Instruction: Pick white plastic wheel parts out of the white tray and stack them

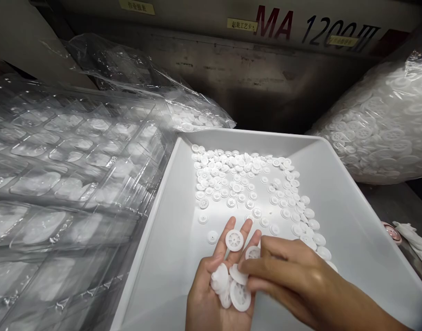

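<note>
My left hand (205,289) is palm up above the white tray (162,257), fingers slightly spread. Several small white plastic wheels (240,296) rest in its palm, and one spoked wheel (234,240) lies flat across its fingers. From the right, my right hand (290,271) reaches over the palm with thumb and fingers pinched at a white wheel (238,274). Another spoked wheel (253,253) shows by its fingertips, partly covered. Loose white wheels (231,163) are heaped along the tray's back and right side, with a few scattered ones just beyond my left hand.
Stacked clear plastic blister trays (41,184) with white parts in their pockets stand at the left. A clear bag (386,124) full of white wheels leans at the right. Another clear bag (197,112) lies behind the tray. A machine panel (211,69) stands at the back.
</note>
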A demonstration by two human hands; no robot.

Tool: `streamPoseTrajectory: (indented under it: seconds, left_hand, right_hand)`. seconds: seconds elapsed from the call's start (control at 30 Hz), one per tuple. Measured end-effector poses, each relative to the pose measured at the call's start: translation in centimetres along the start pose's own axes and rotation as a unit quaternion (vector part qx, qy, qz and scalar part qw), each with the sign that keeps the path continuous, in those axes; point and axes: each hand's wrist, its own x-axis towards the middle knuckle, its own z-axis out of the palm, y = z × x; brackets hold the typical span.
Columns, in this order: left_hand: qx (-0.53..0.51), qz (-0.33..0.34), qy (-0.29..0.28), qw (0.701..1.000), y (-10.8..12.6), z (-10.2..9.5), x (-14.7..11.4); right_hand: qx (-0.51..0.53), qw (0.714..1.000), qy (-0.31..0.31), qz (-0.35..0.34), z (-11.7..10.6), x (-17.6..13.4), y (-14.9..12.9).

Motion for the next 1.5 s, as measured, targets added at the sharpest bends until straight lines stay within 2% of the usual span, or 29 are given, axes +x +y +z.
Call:
streamPoseTrajectory:
  seconds: [0.1,0.2,0.3,0.37,0.5,0.67,0.8,1.03,1.13,1.27,1.33,1.43,1.5]
  left_hand:
    - [0.007,-0.008,-0.009,1.000,0.1,-0.1,0.0]
    - [0.015,-0.013,-0.012,1.000,0.0,-0.1,-0.1]
    - [0.017,0.002,-0.001,1.000,-0.2,0.1,-0.2]
    - [0.012,0.007,0.002,1.000,-0.3,0.3,-0.3]
    - [0.003,0.006,0.036,0.999,-0.4,0.7,-0.3]
    - [0.003,0.014,0.061,0.998,-0.3,1.2,-0.4]
    - [0.000,0.018,0.060,0.998,-0.3,1.2,-0.4]
    - [-0.003,-0.001,0.001,1.000,-0.2,-0.2,-0.2]
    - [0.002,-0.009,0.003,1.000,-0.1,-0.6,-0.2]
    - [-0.002,-0.003,0.018,1.000,0.0,-0.2,-0.2]
    - [-0.001,0.005,0.034,0.999,-0.1,0.2,-0.2]
    - [0.004,0.016,0.061,0.998,-0.2,0.7,-0.3]
    - [0.006,0.023,0.067,0.997,-0.2,0.8,-0.4]
  right_hand:
    - [-0.045,0.999,-0.003,0.013,0.9,0.2,-0.3]
    - [0.037,0.998,0.022,0.038,0.8,0.4,-0.1]
    - [0.137,0.980,0.095,0.106,0.0,0.9,0.5]
    - [0.157,0.964,0.138,0.165,-0.6,1.1,1.1]
    - [0.140,0.955,0.141,0.219,-0.9,1.4,2.2]
    - [0.112,0.957,0.170,0.209,-0.4,1.3,2.4]
    - [0.099,0.959,0.179,0.197,-0.2,1.1,2.3]
    - [0.156,0.943,0.168,0.242,-1.1,1.1,2.3]
    - [0.250,0.920,0.179,0.243,-1.8,0.8,2.4]
    - [0.451,0.846,0.172,0.229,-2.5,0.6,2.3]
    - [0.505,0.822,0.151,0.214,-2.7,0.5,2.1]
    - [0.541,0.814,0.126,0.171,-2.8,0.2,2.3]
    - [0.516,0.836,0.122,0.140,-2.8,-0.2,2.4]
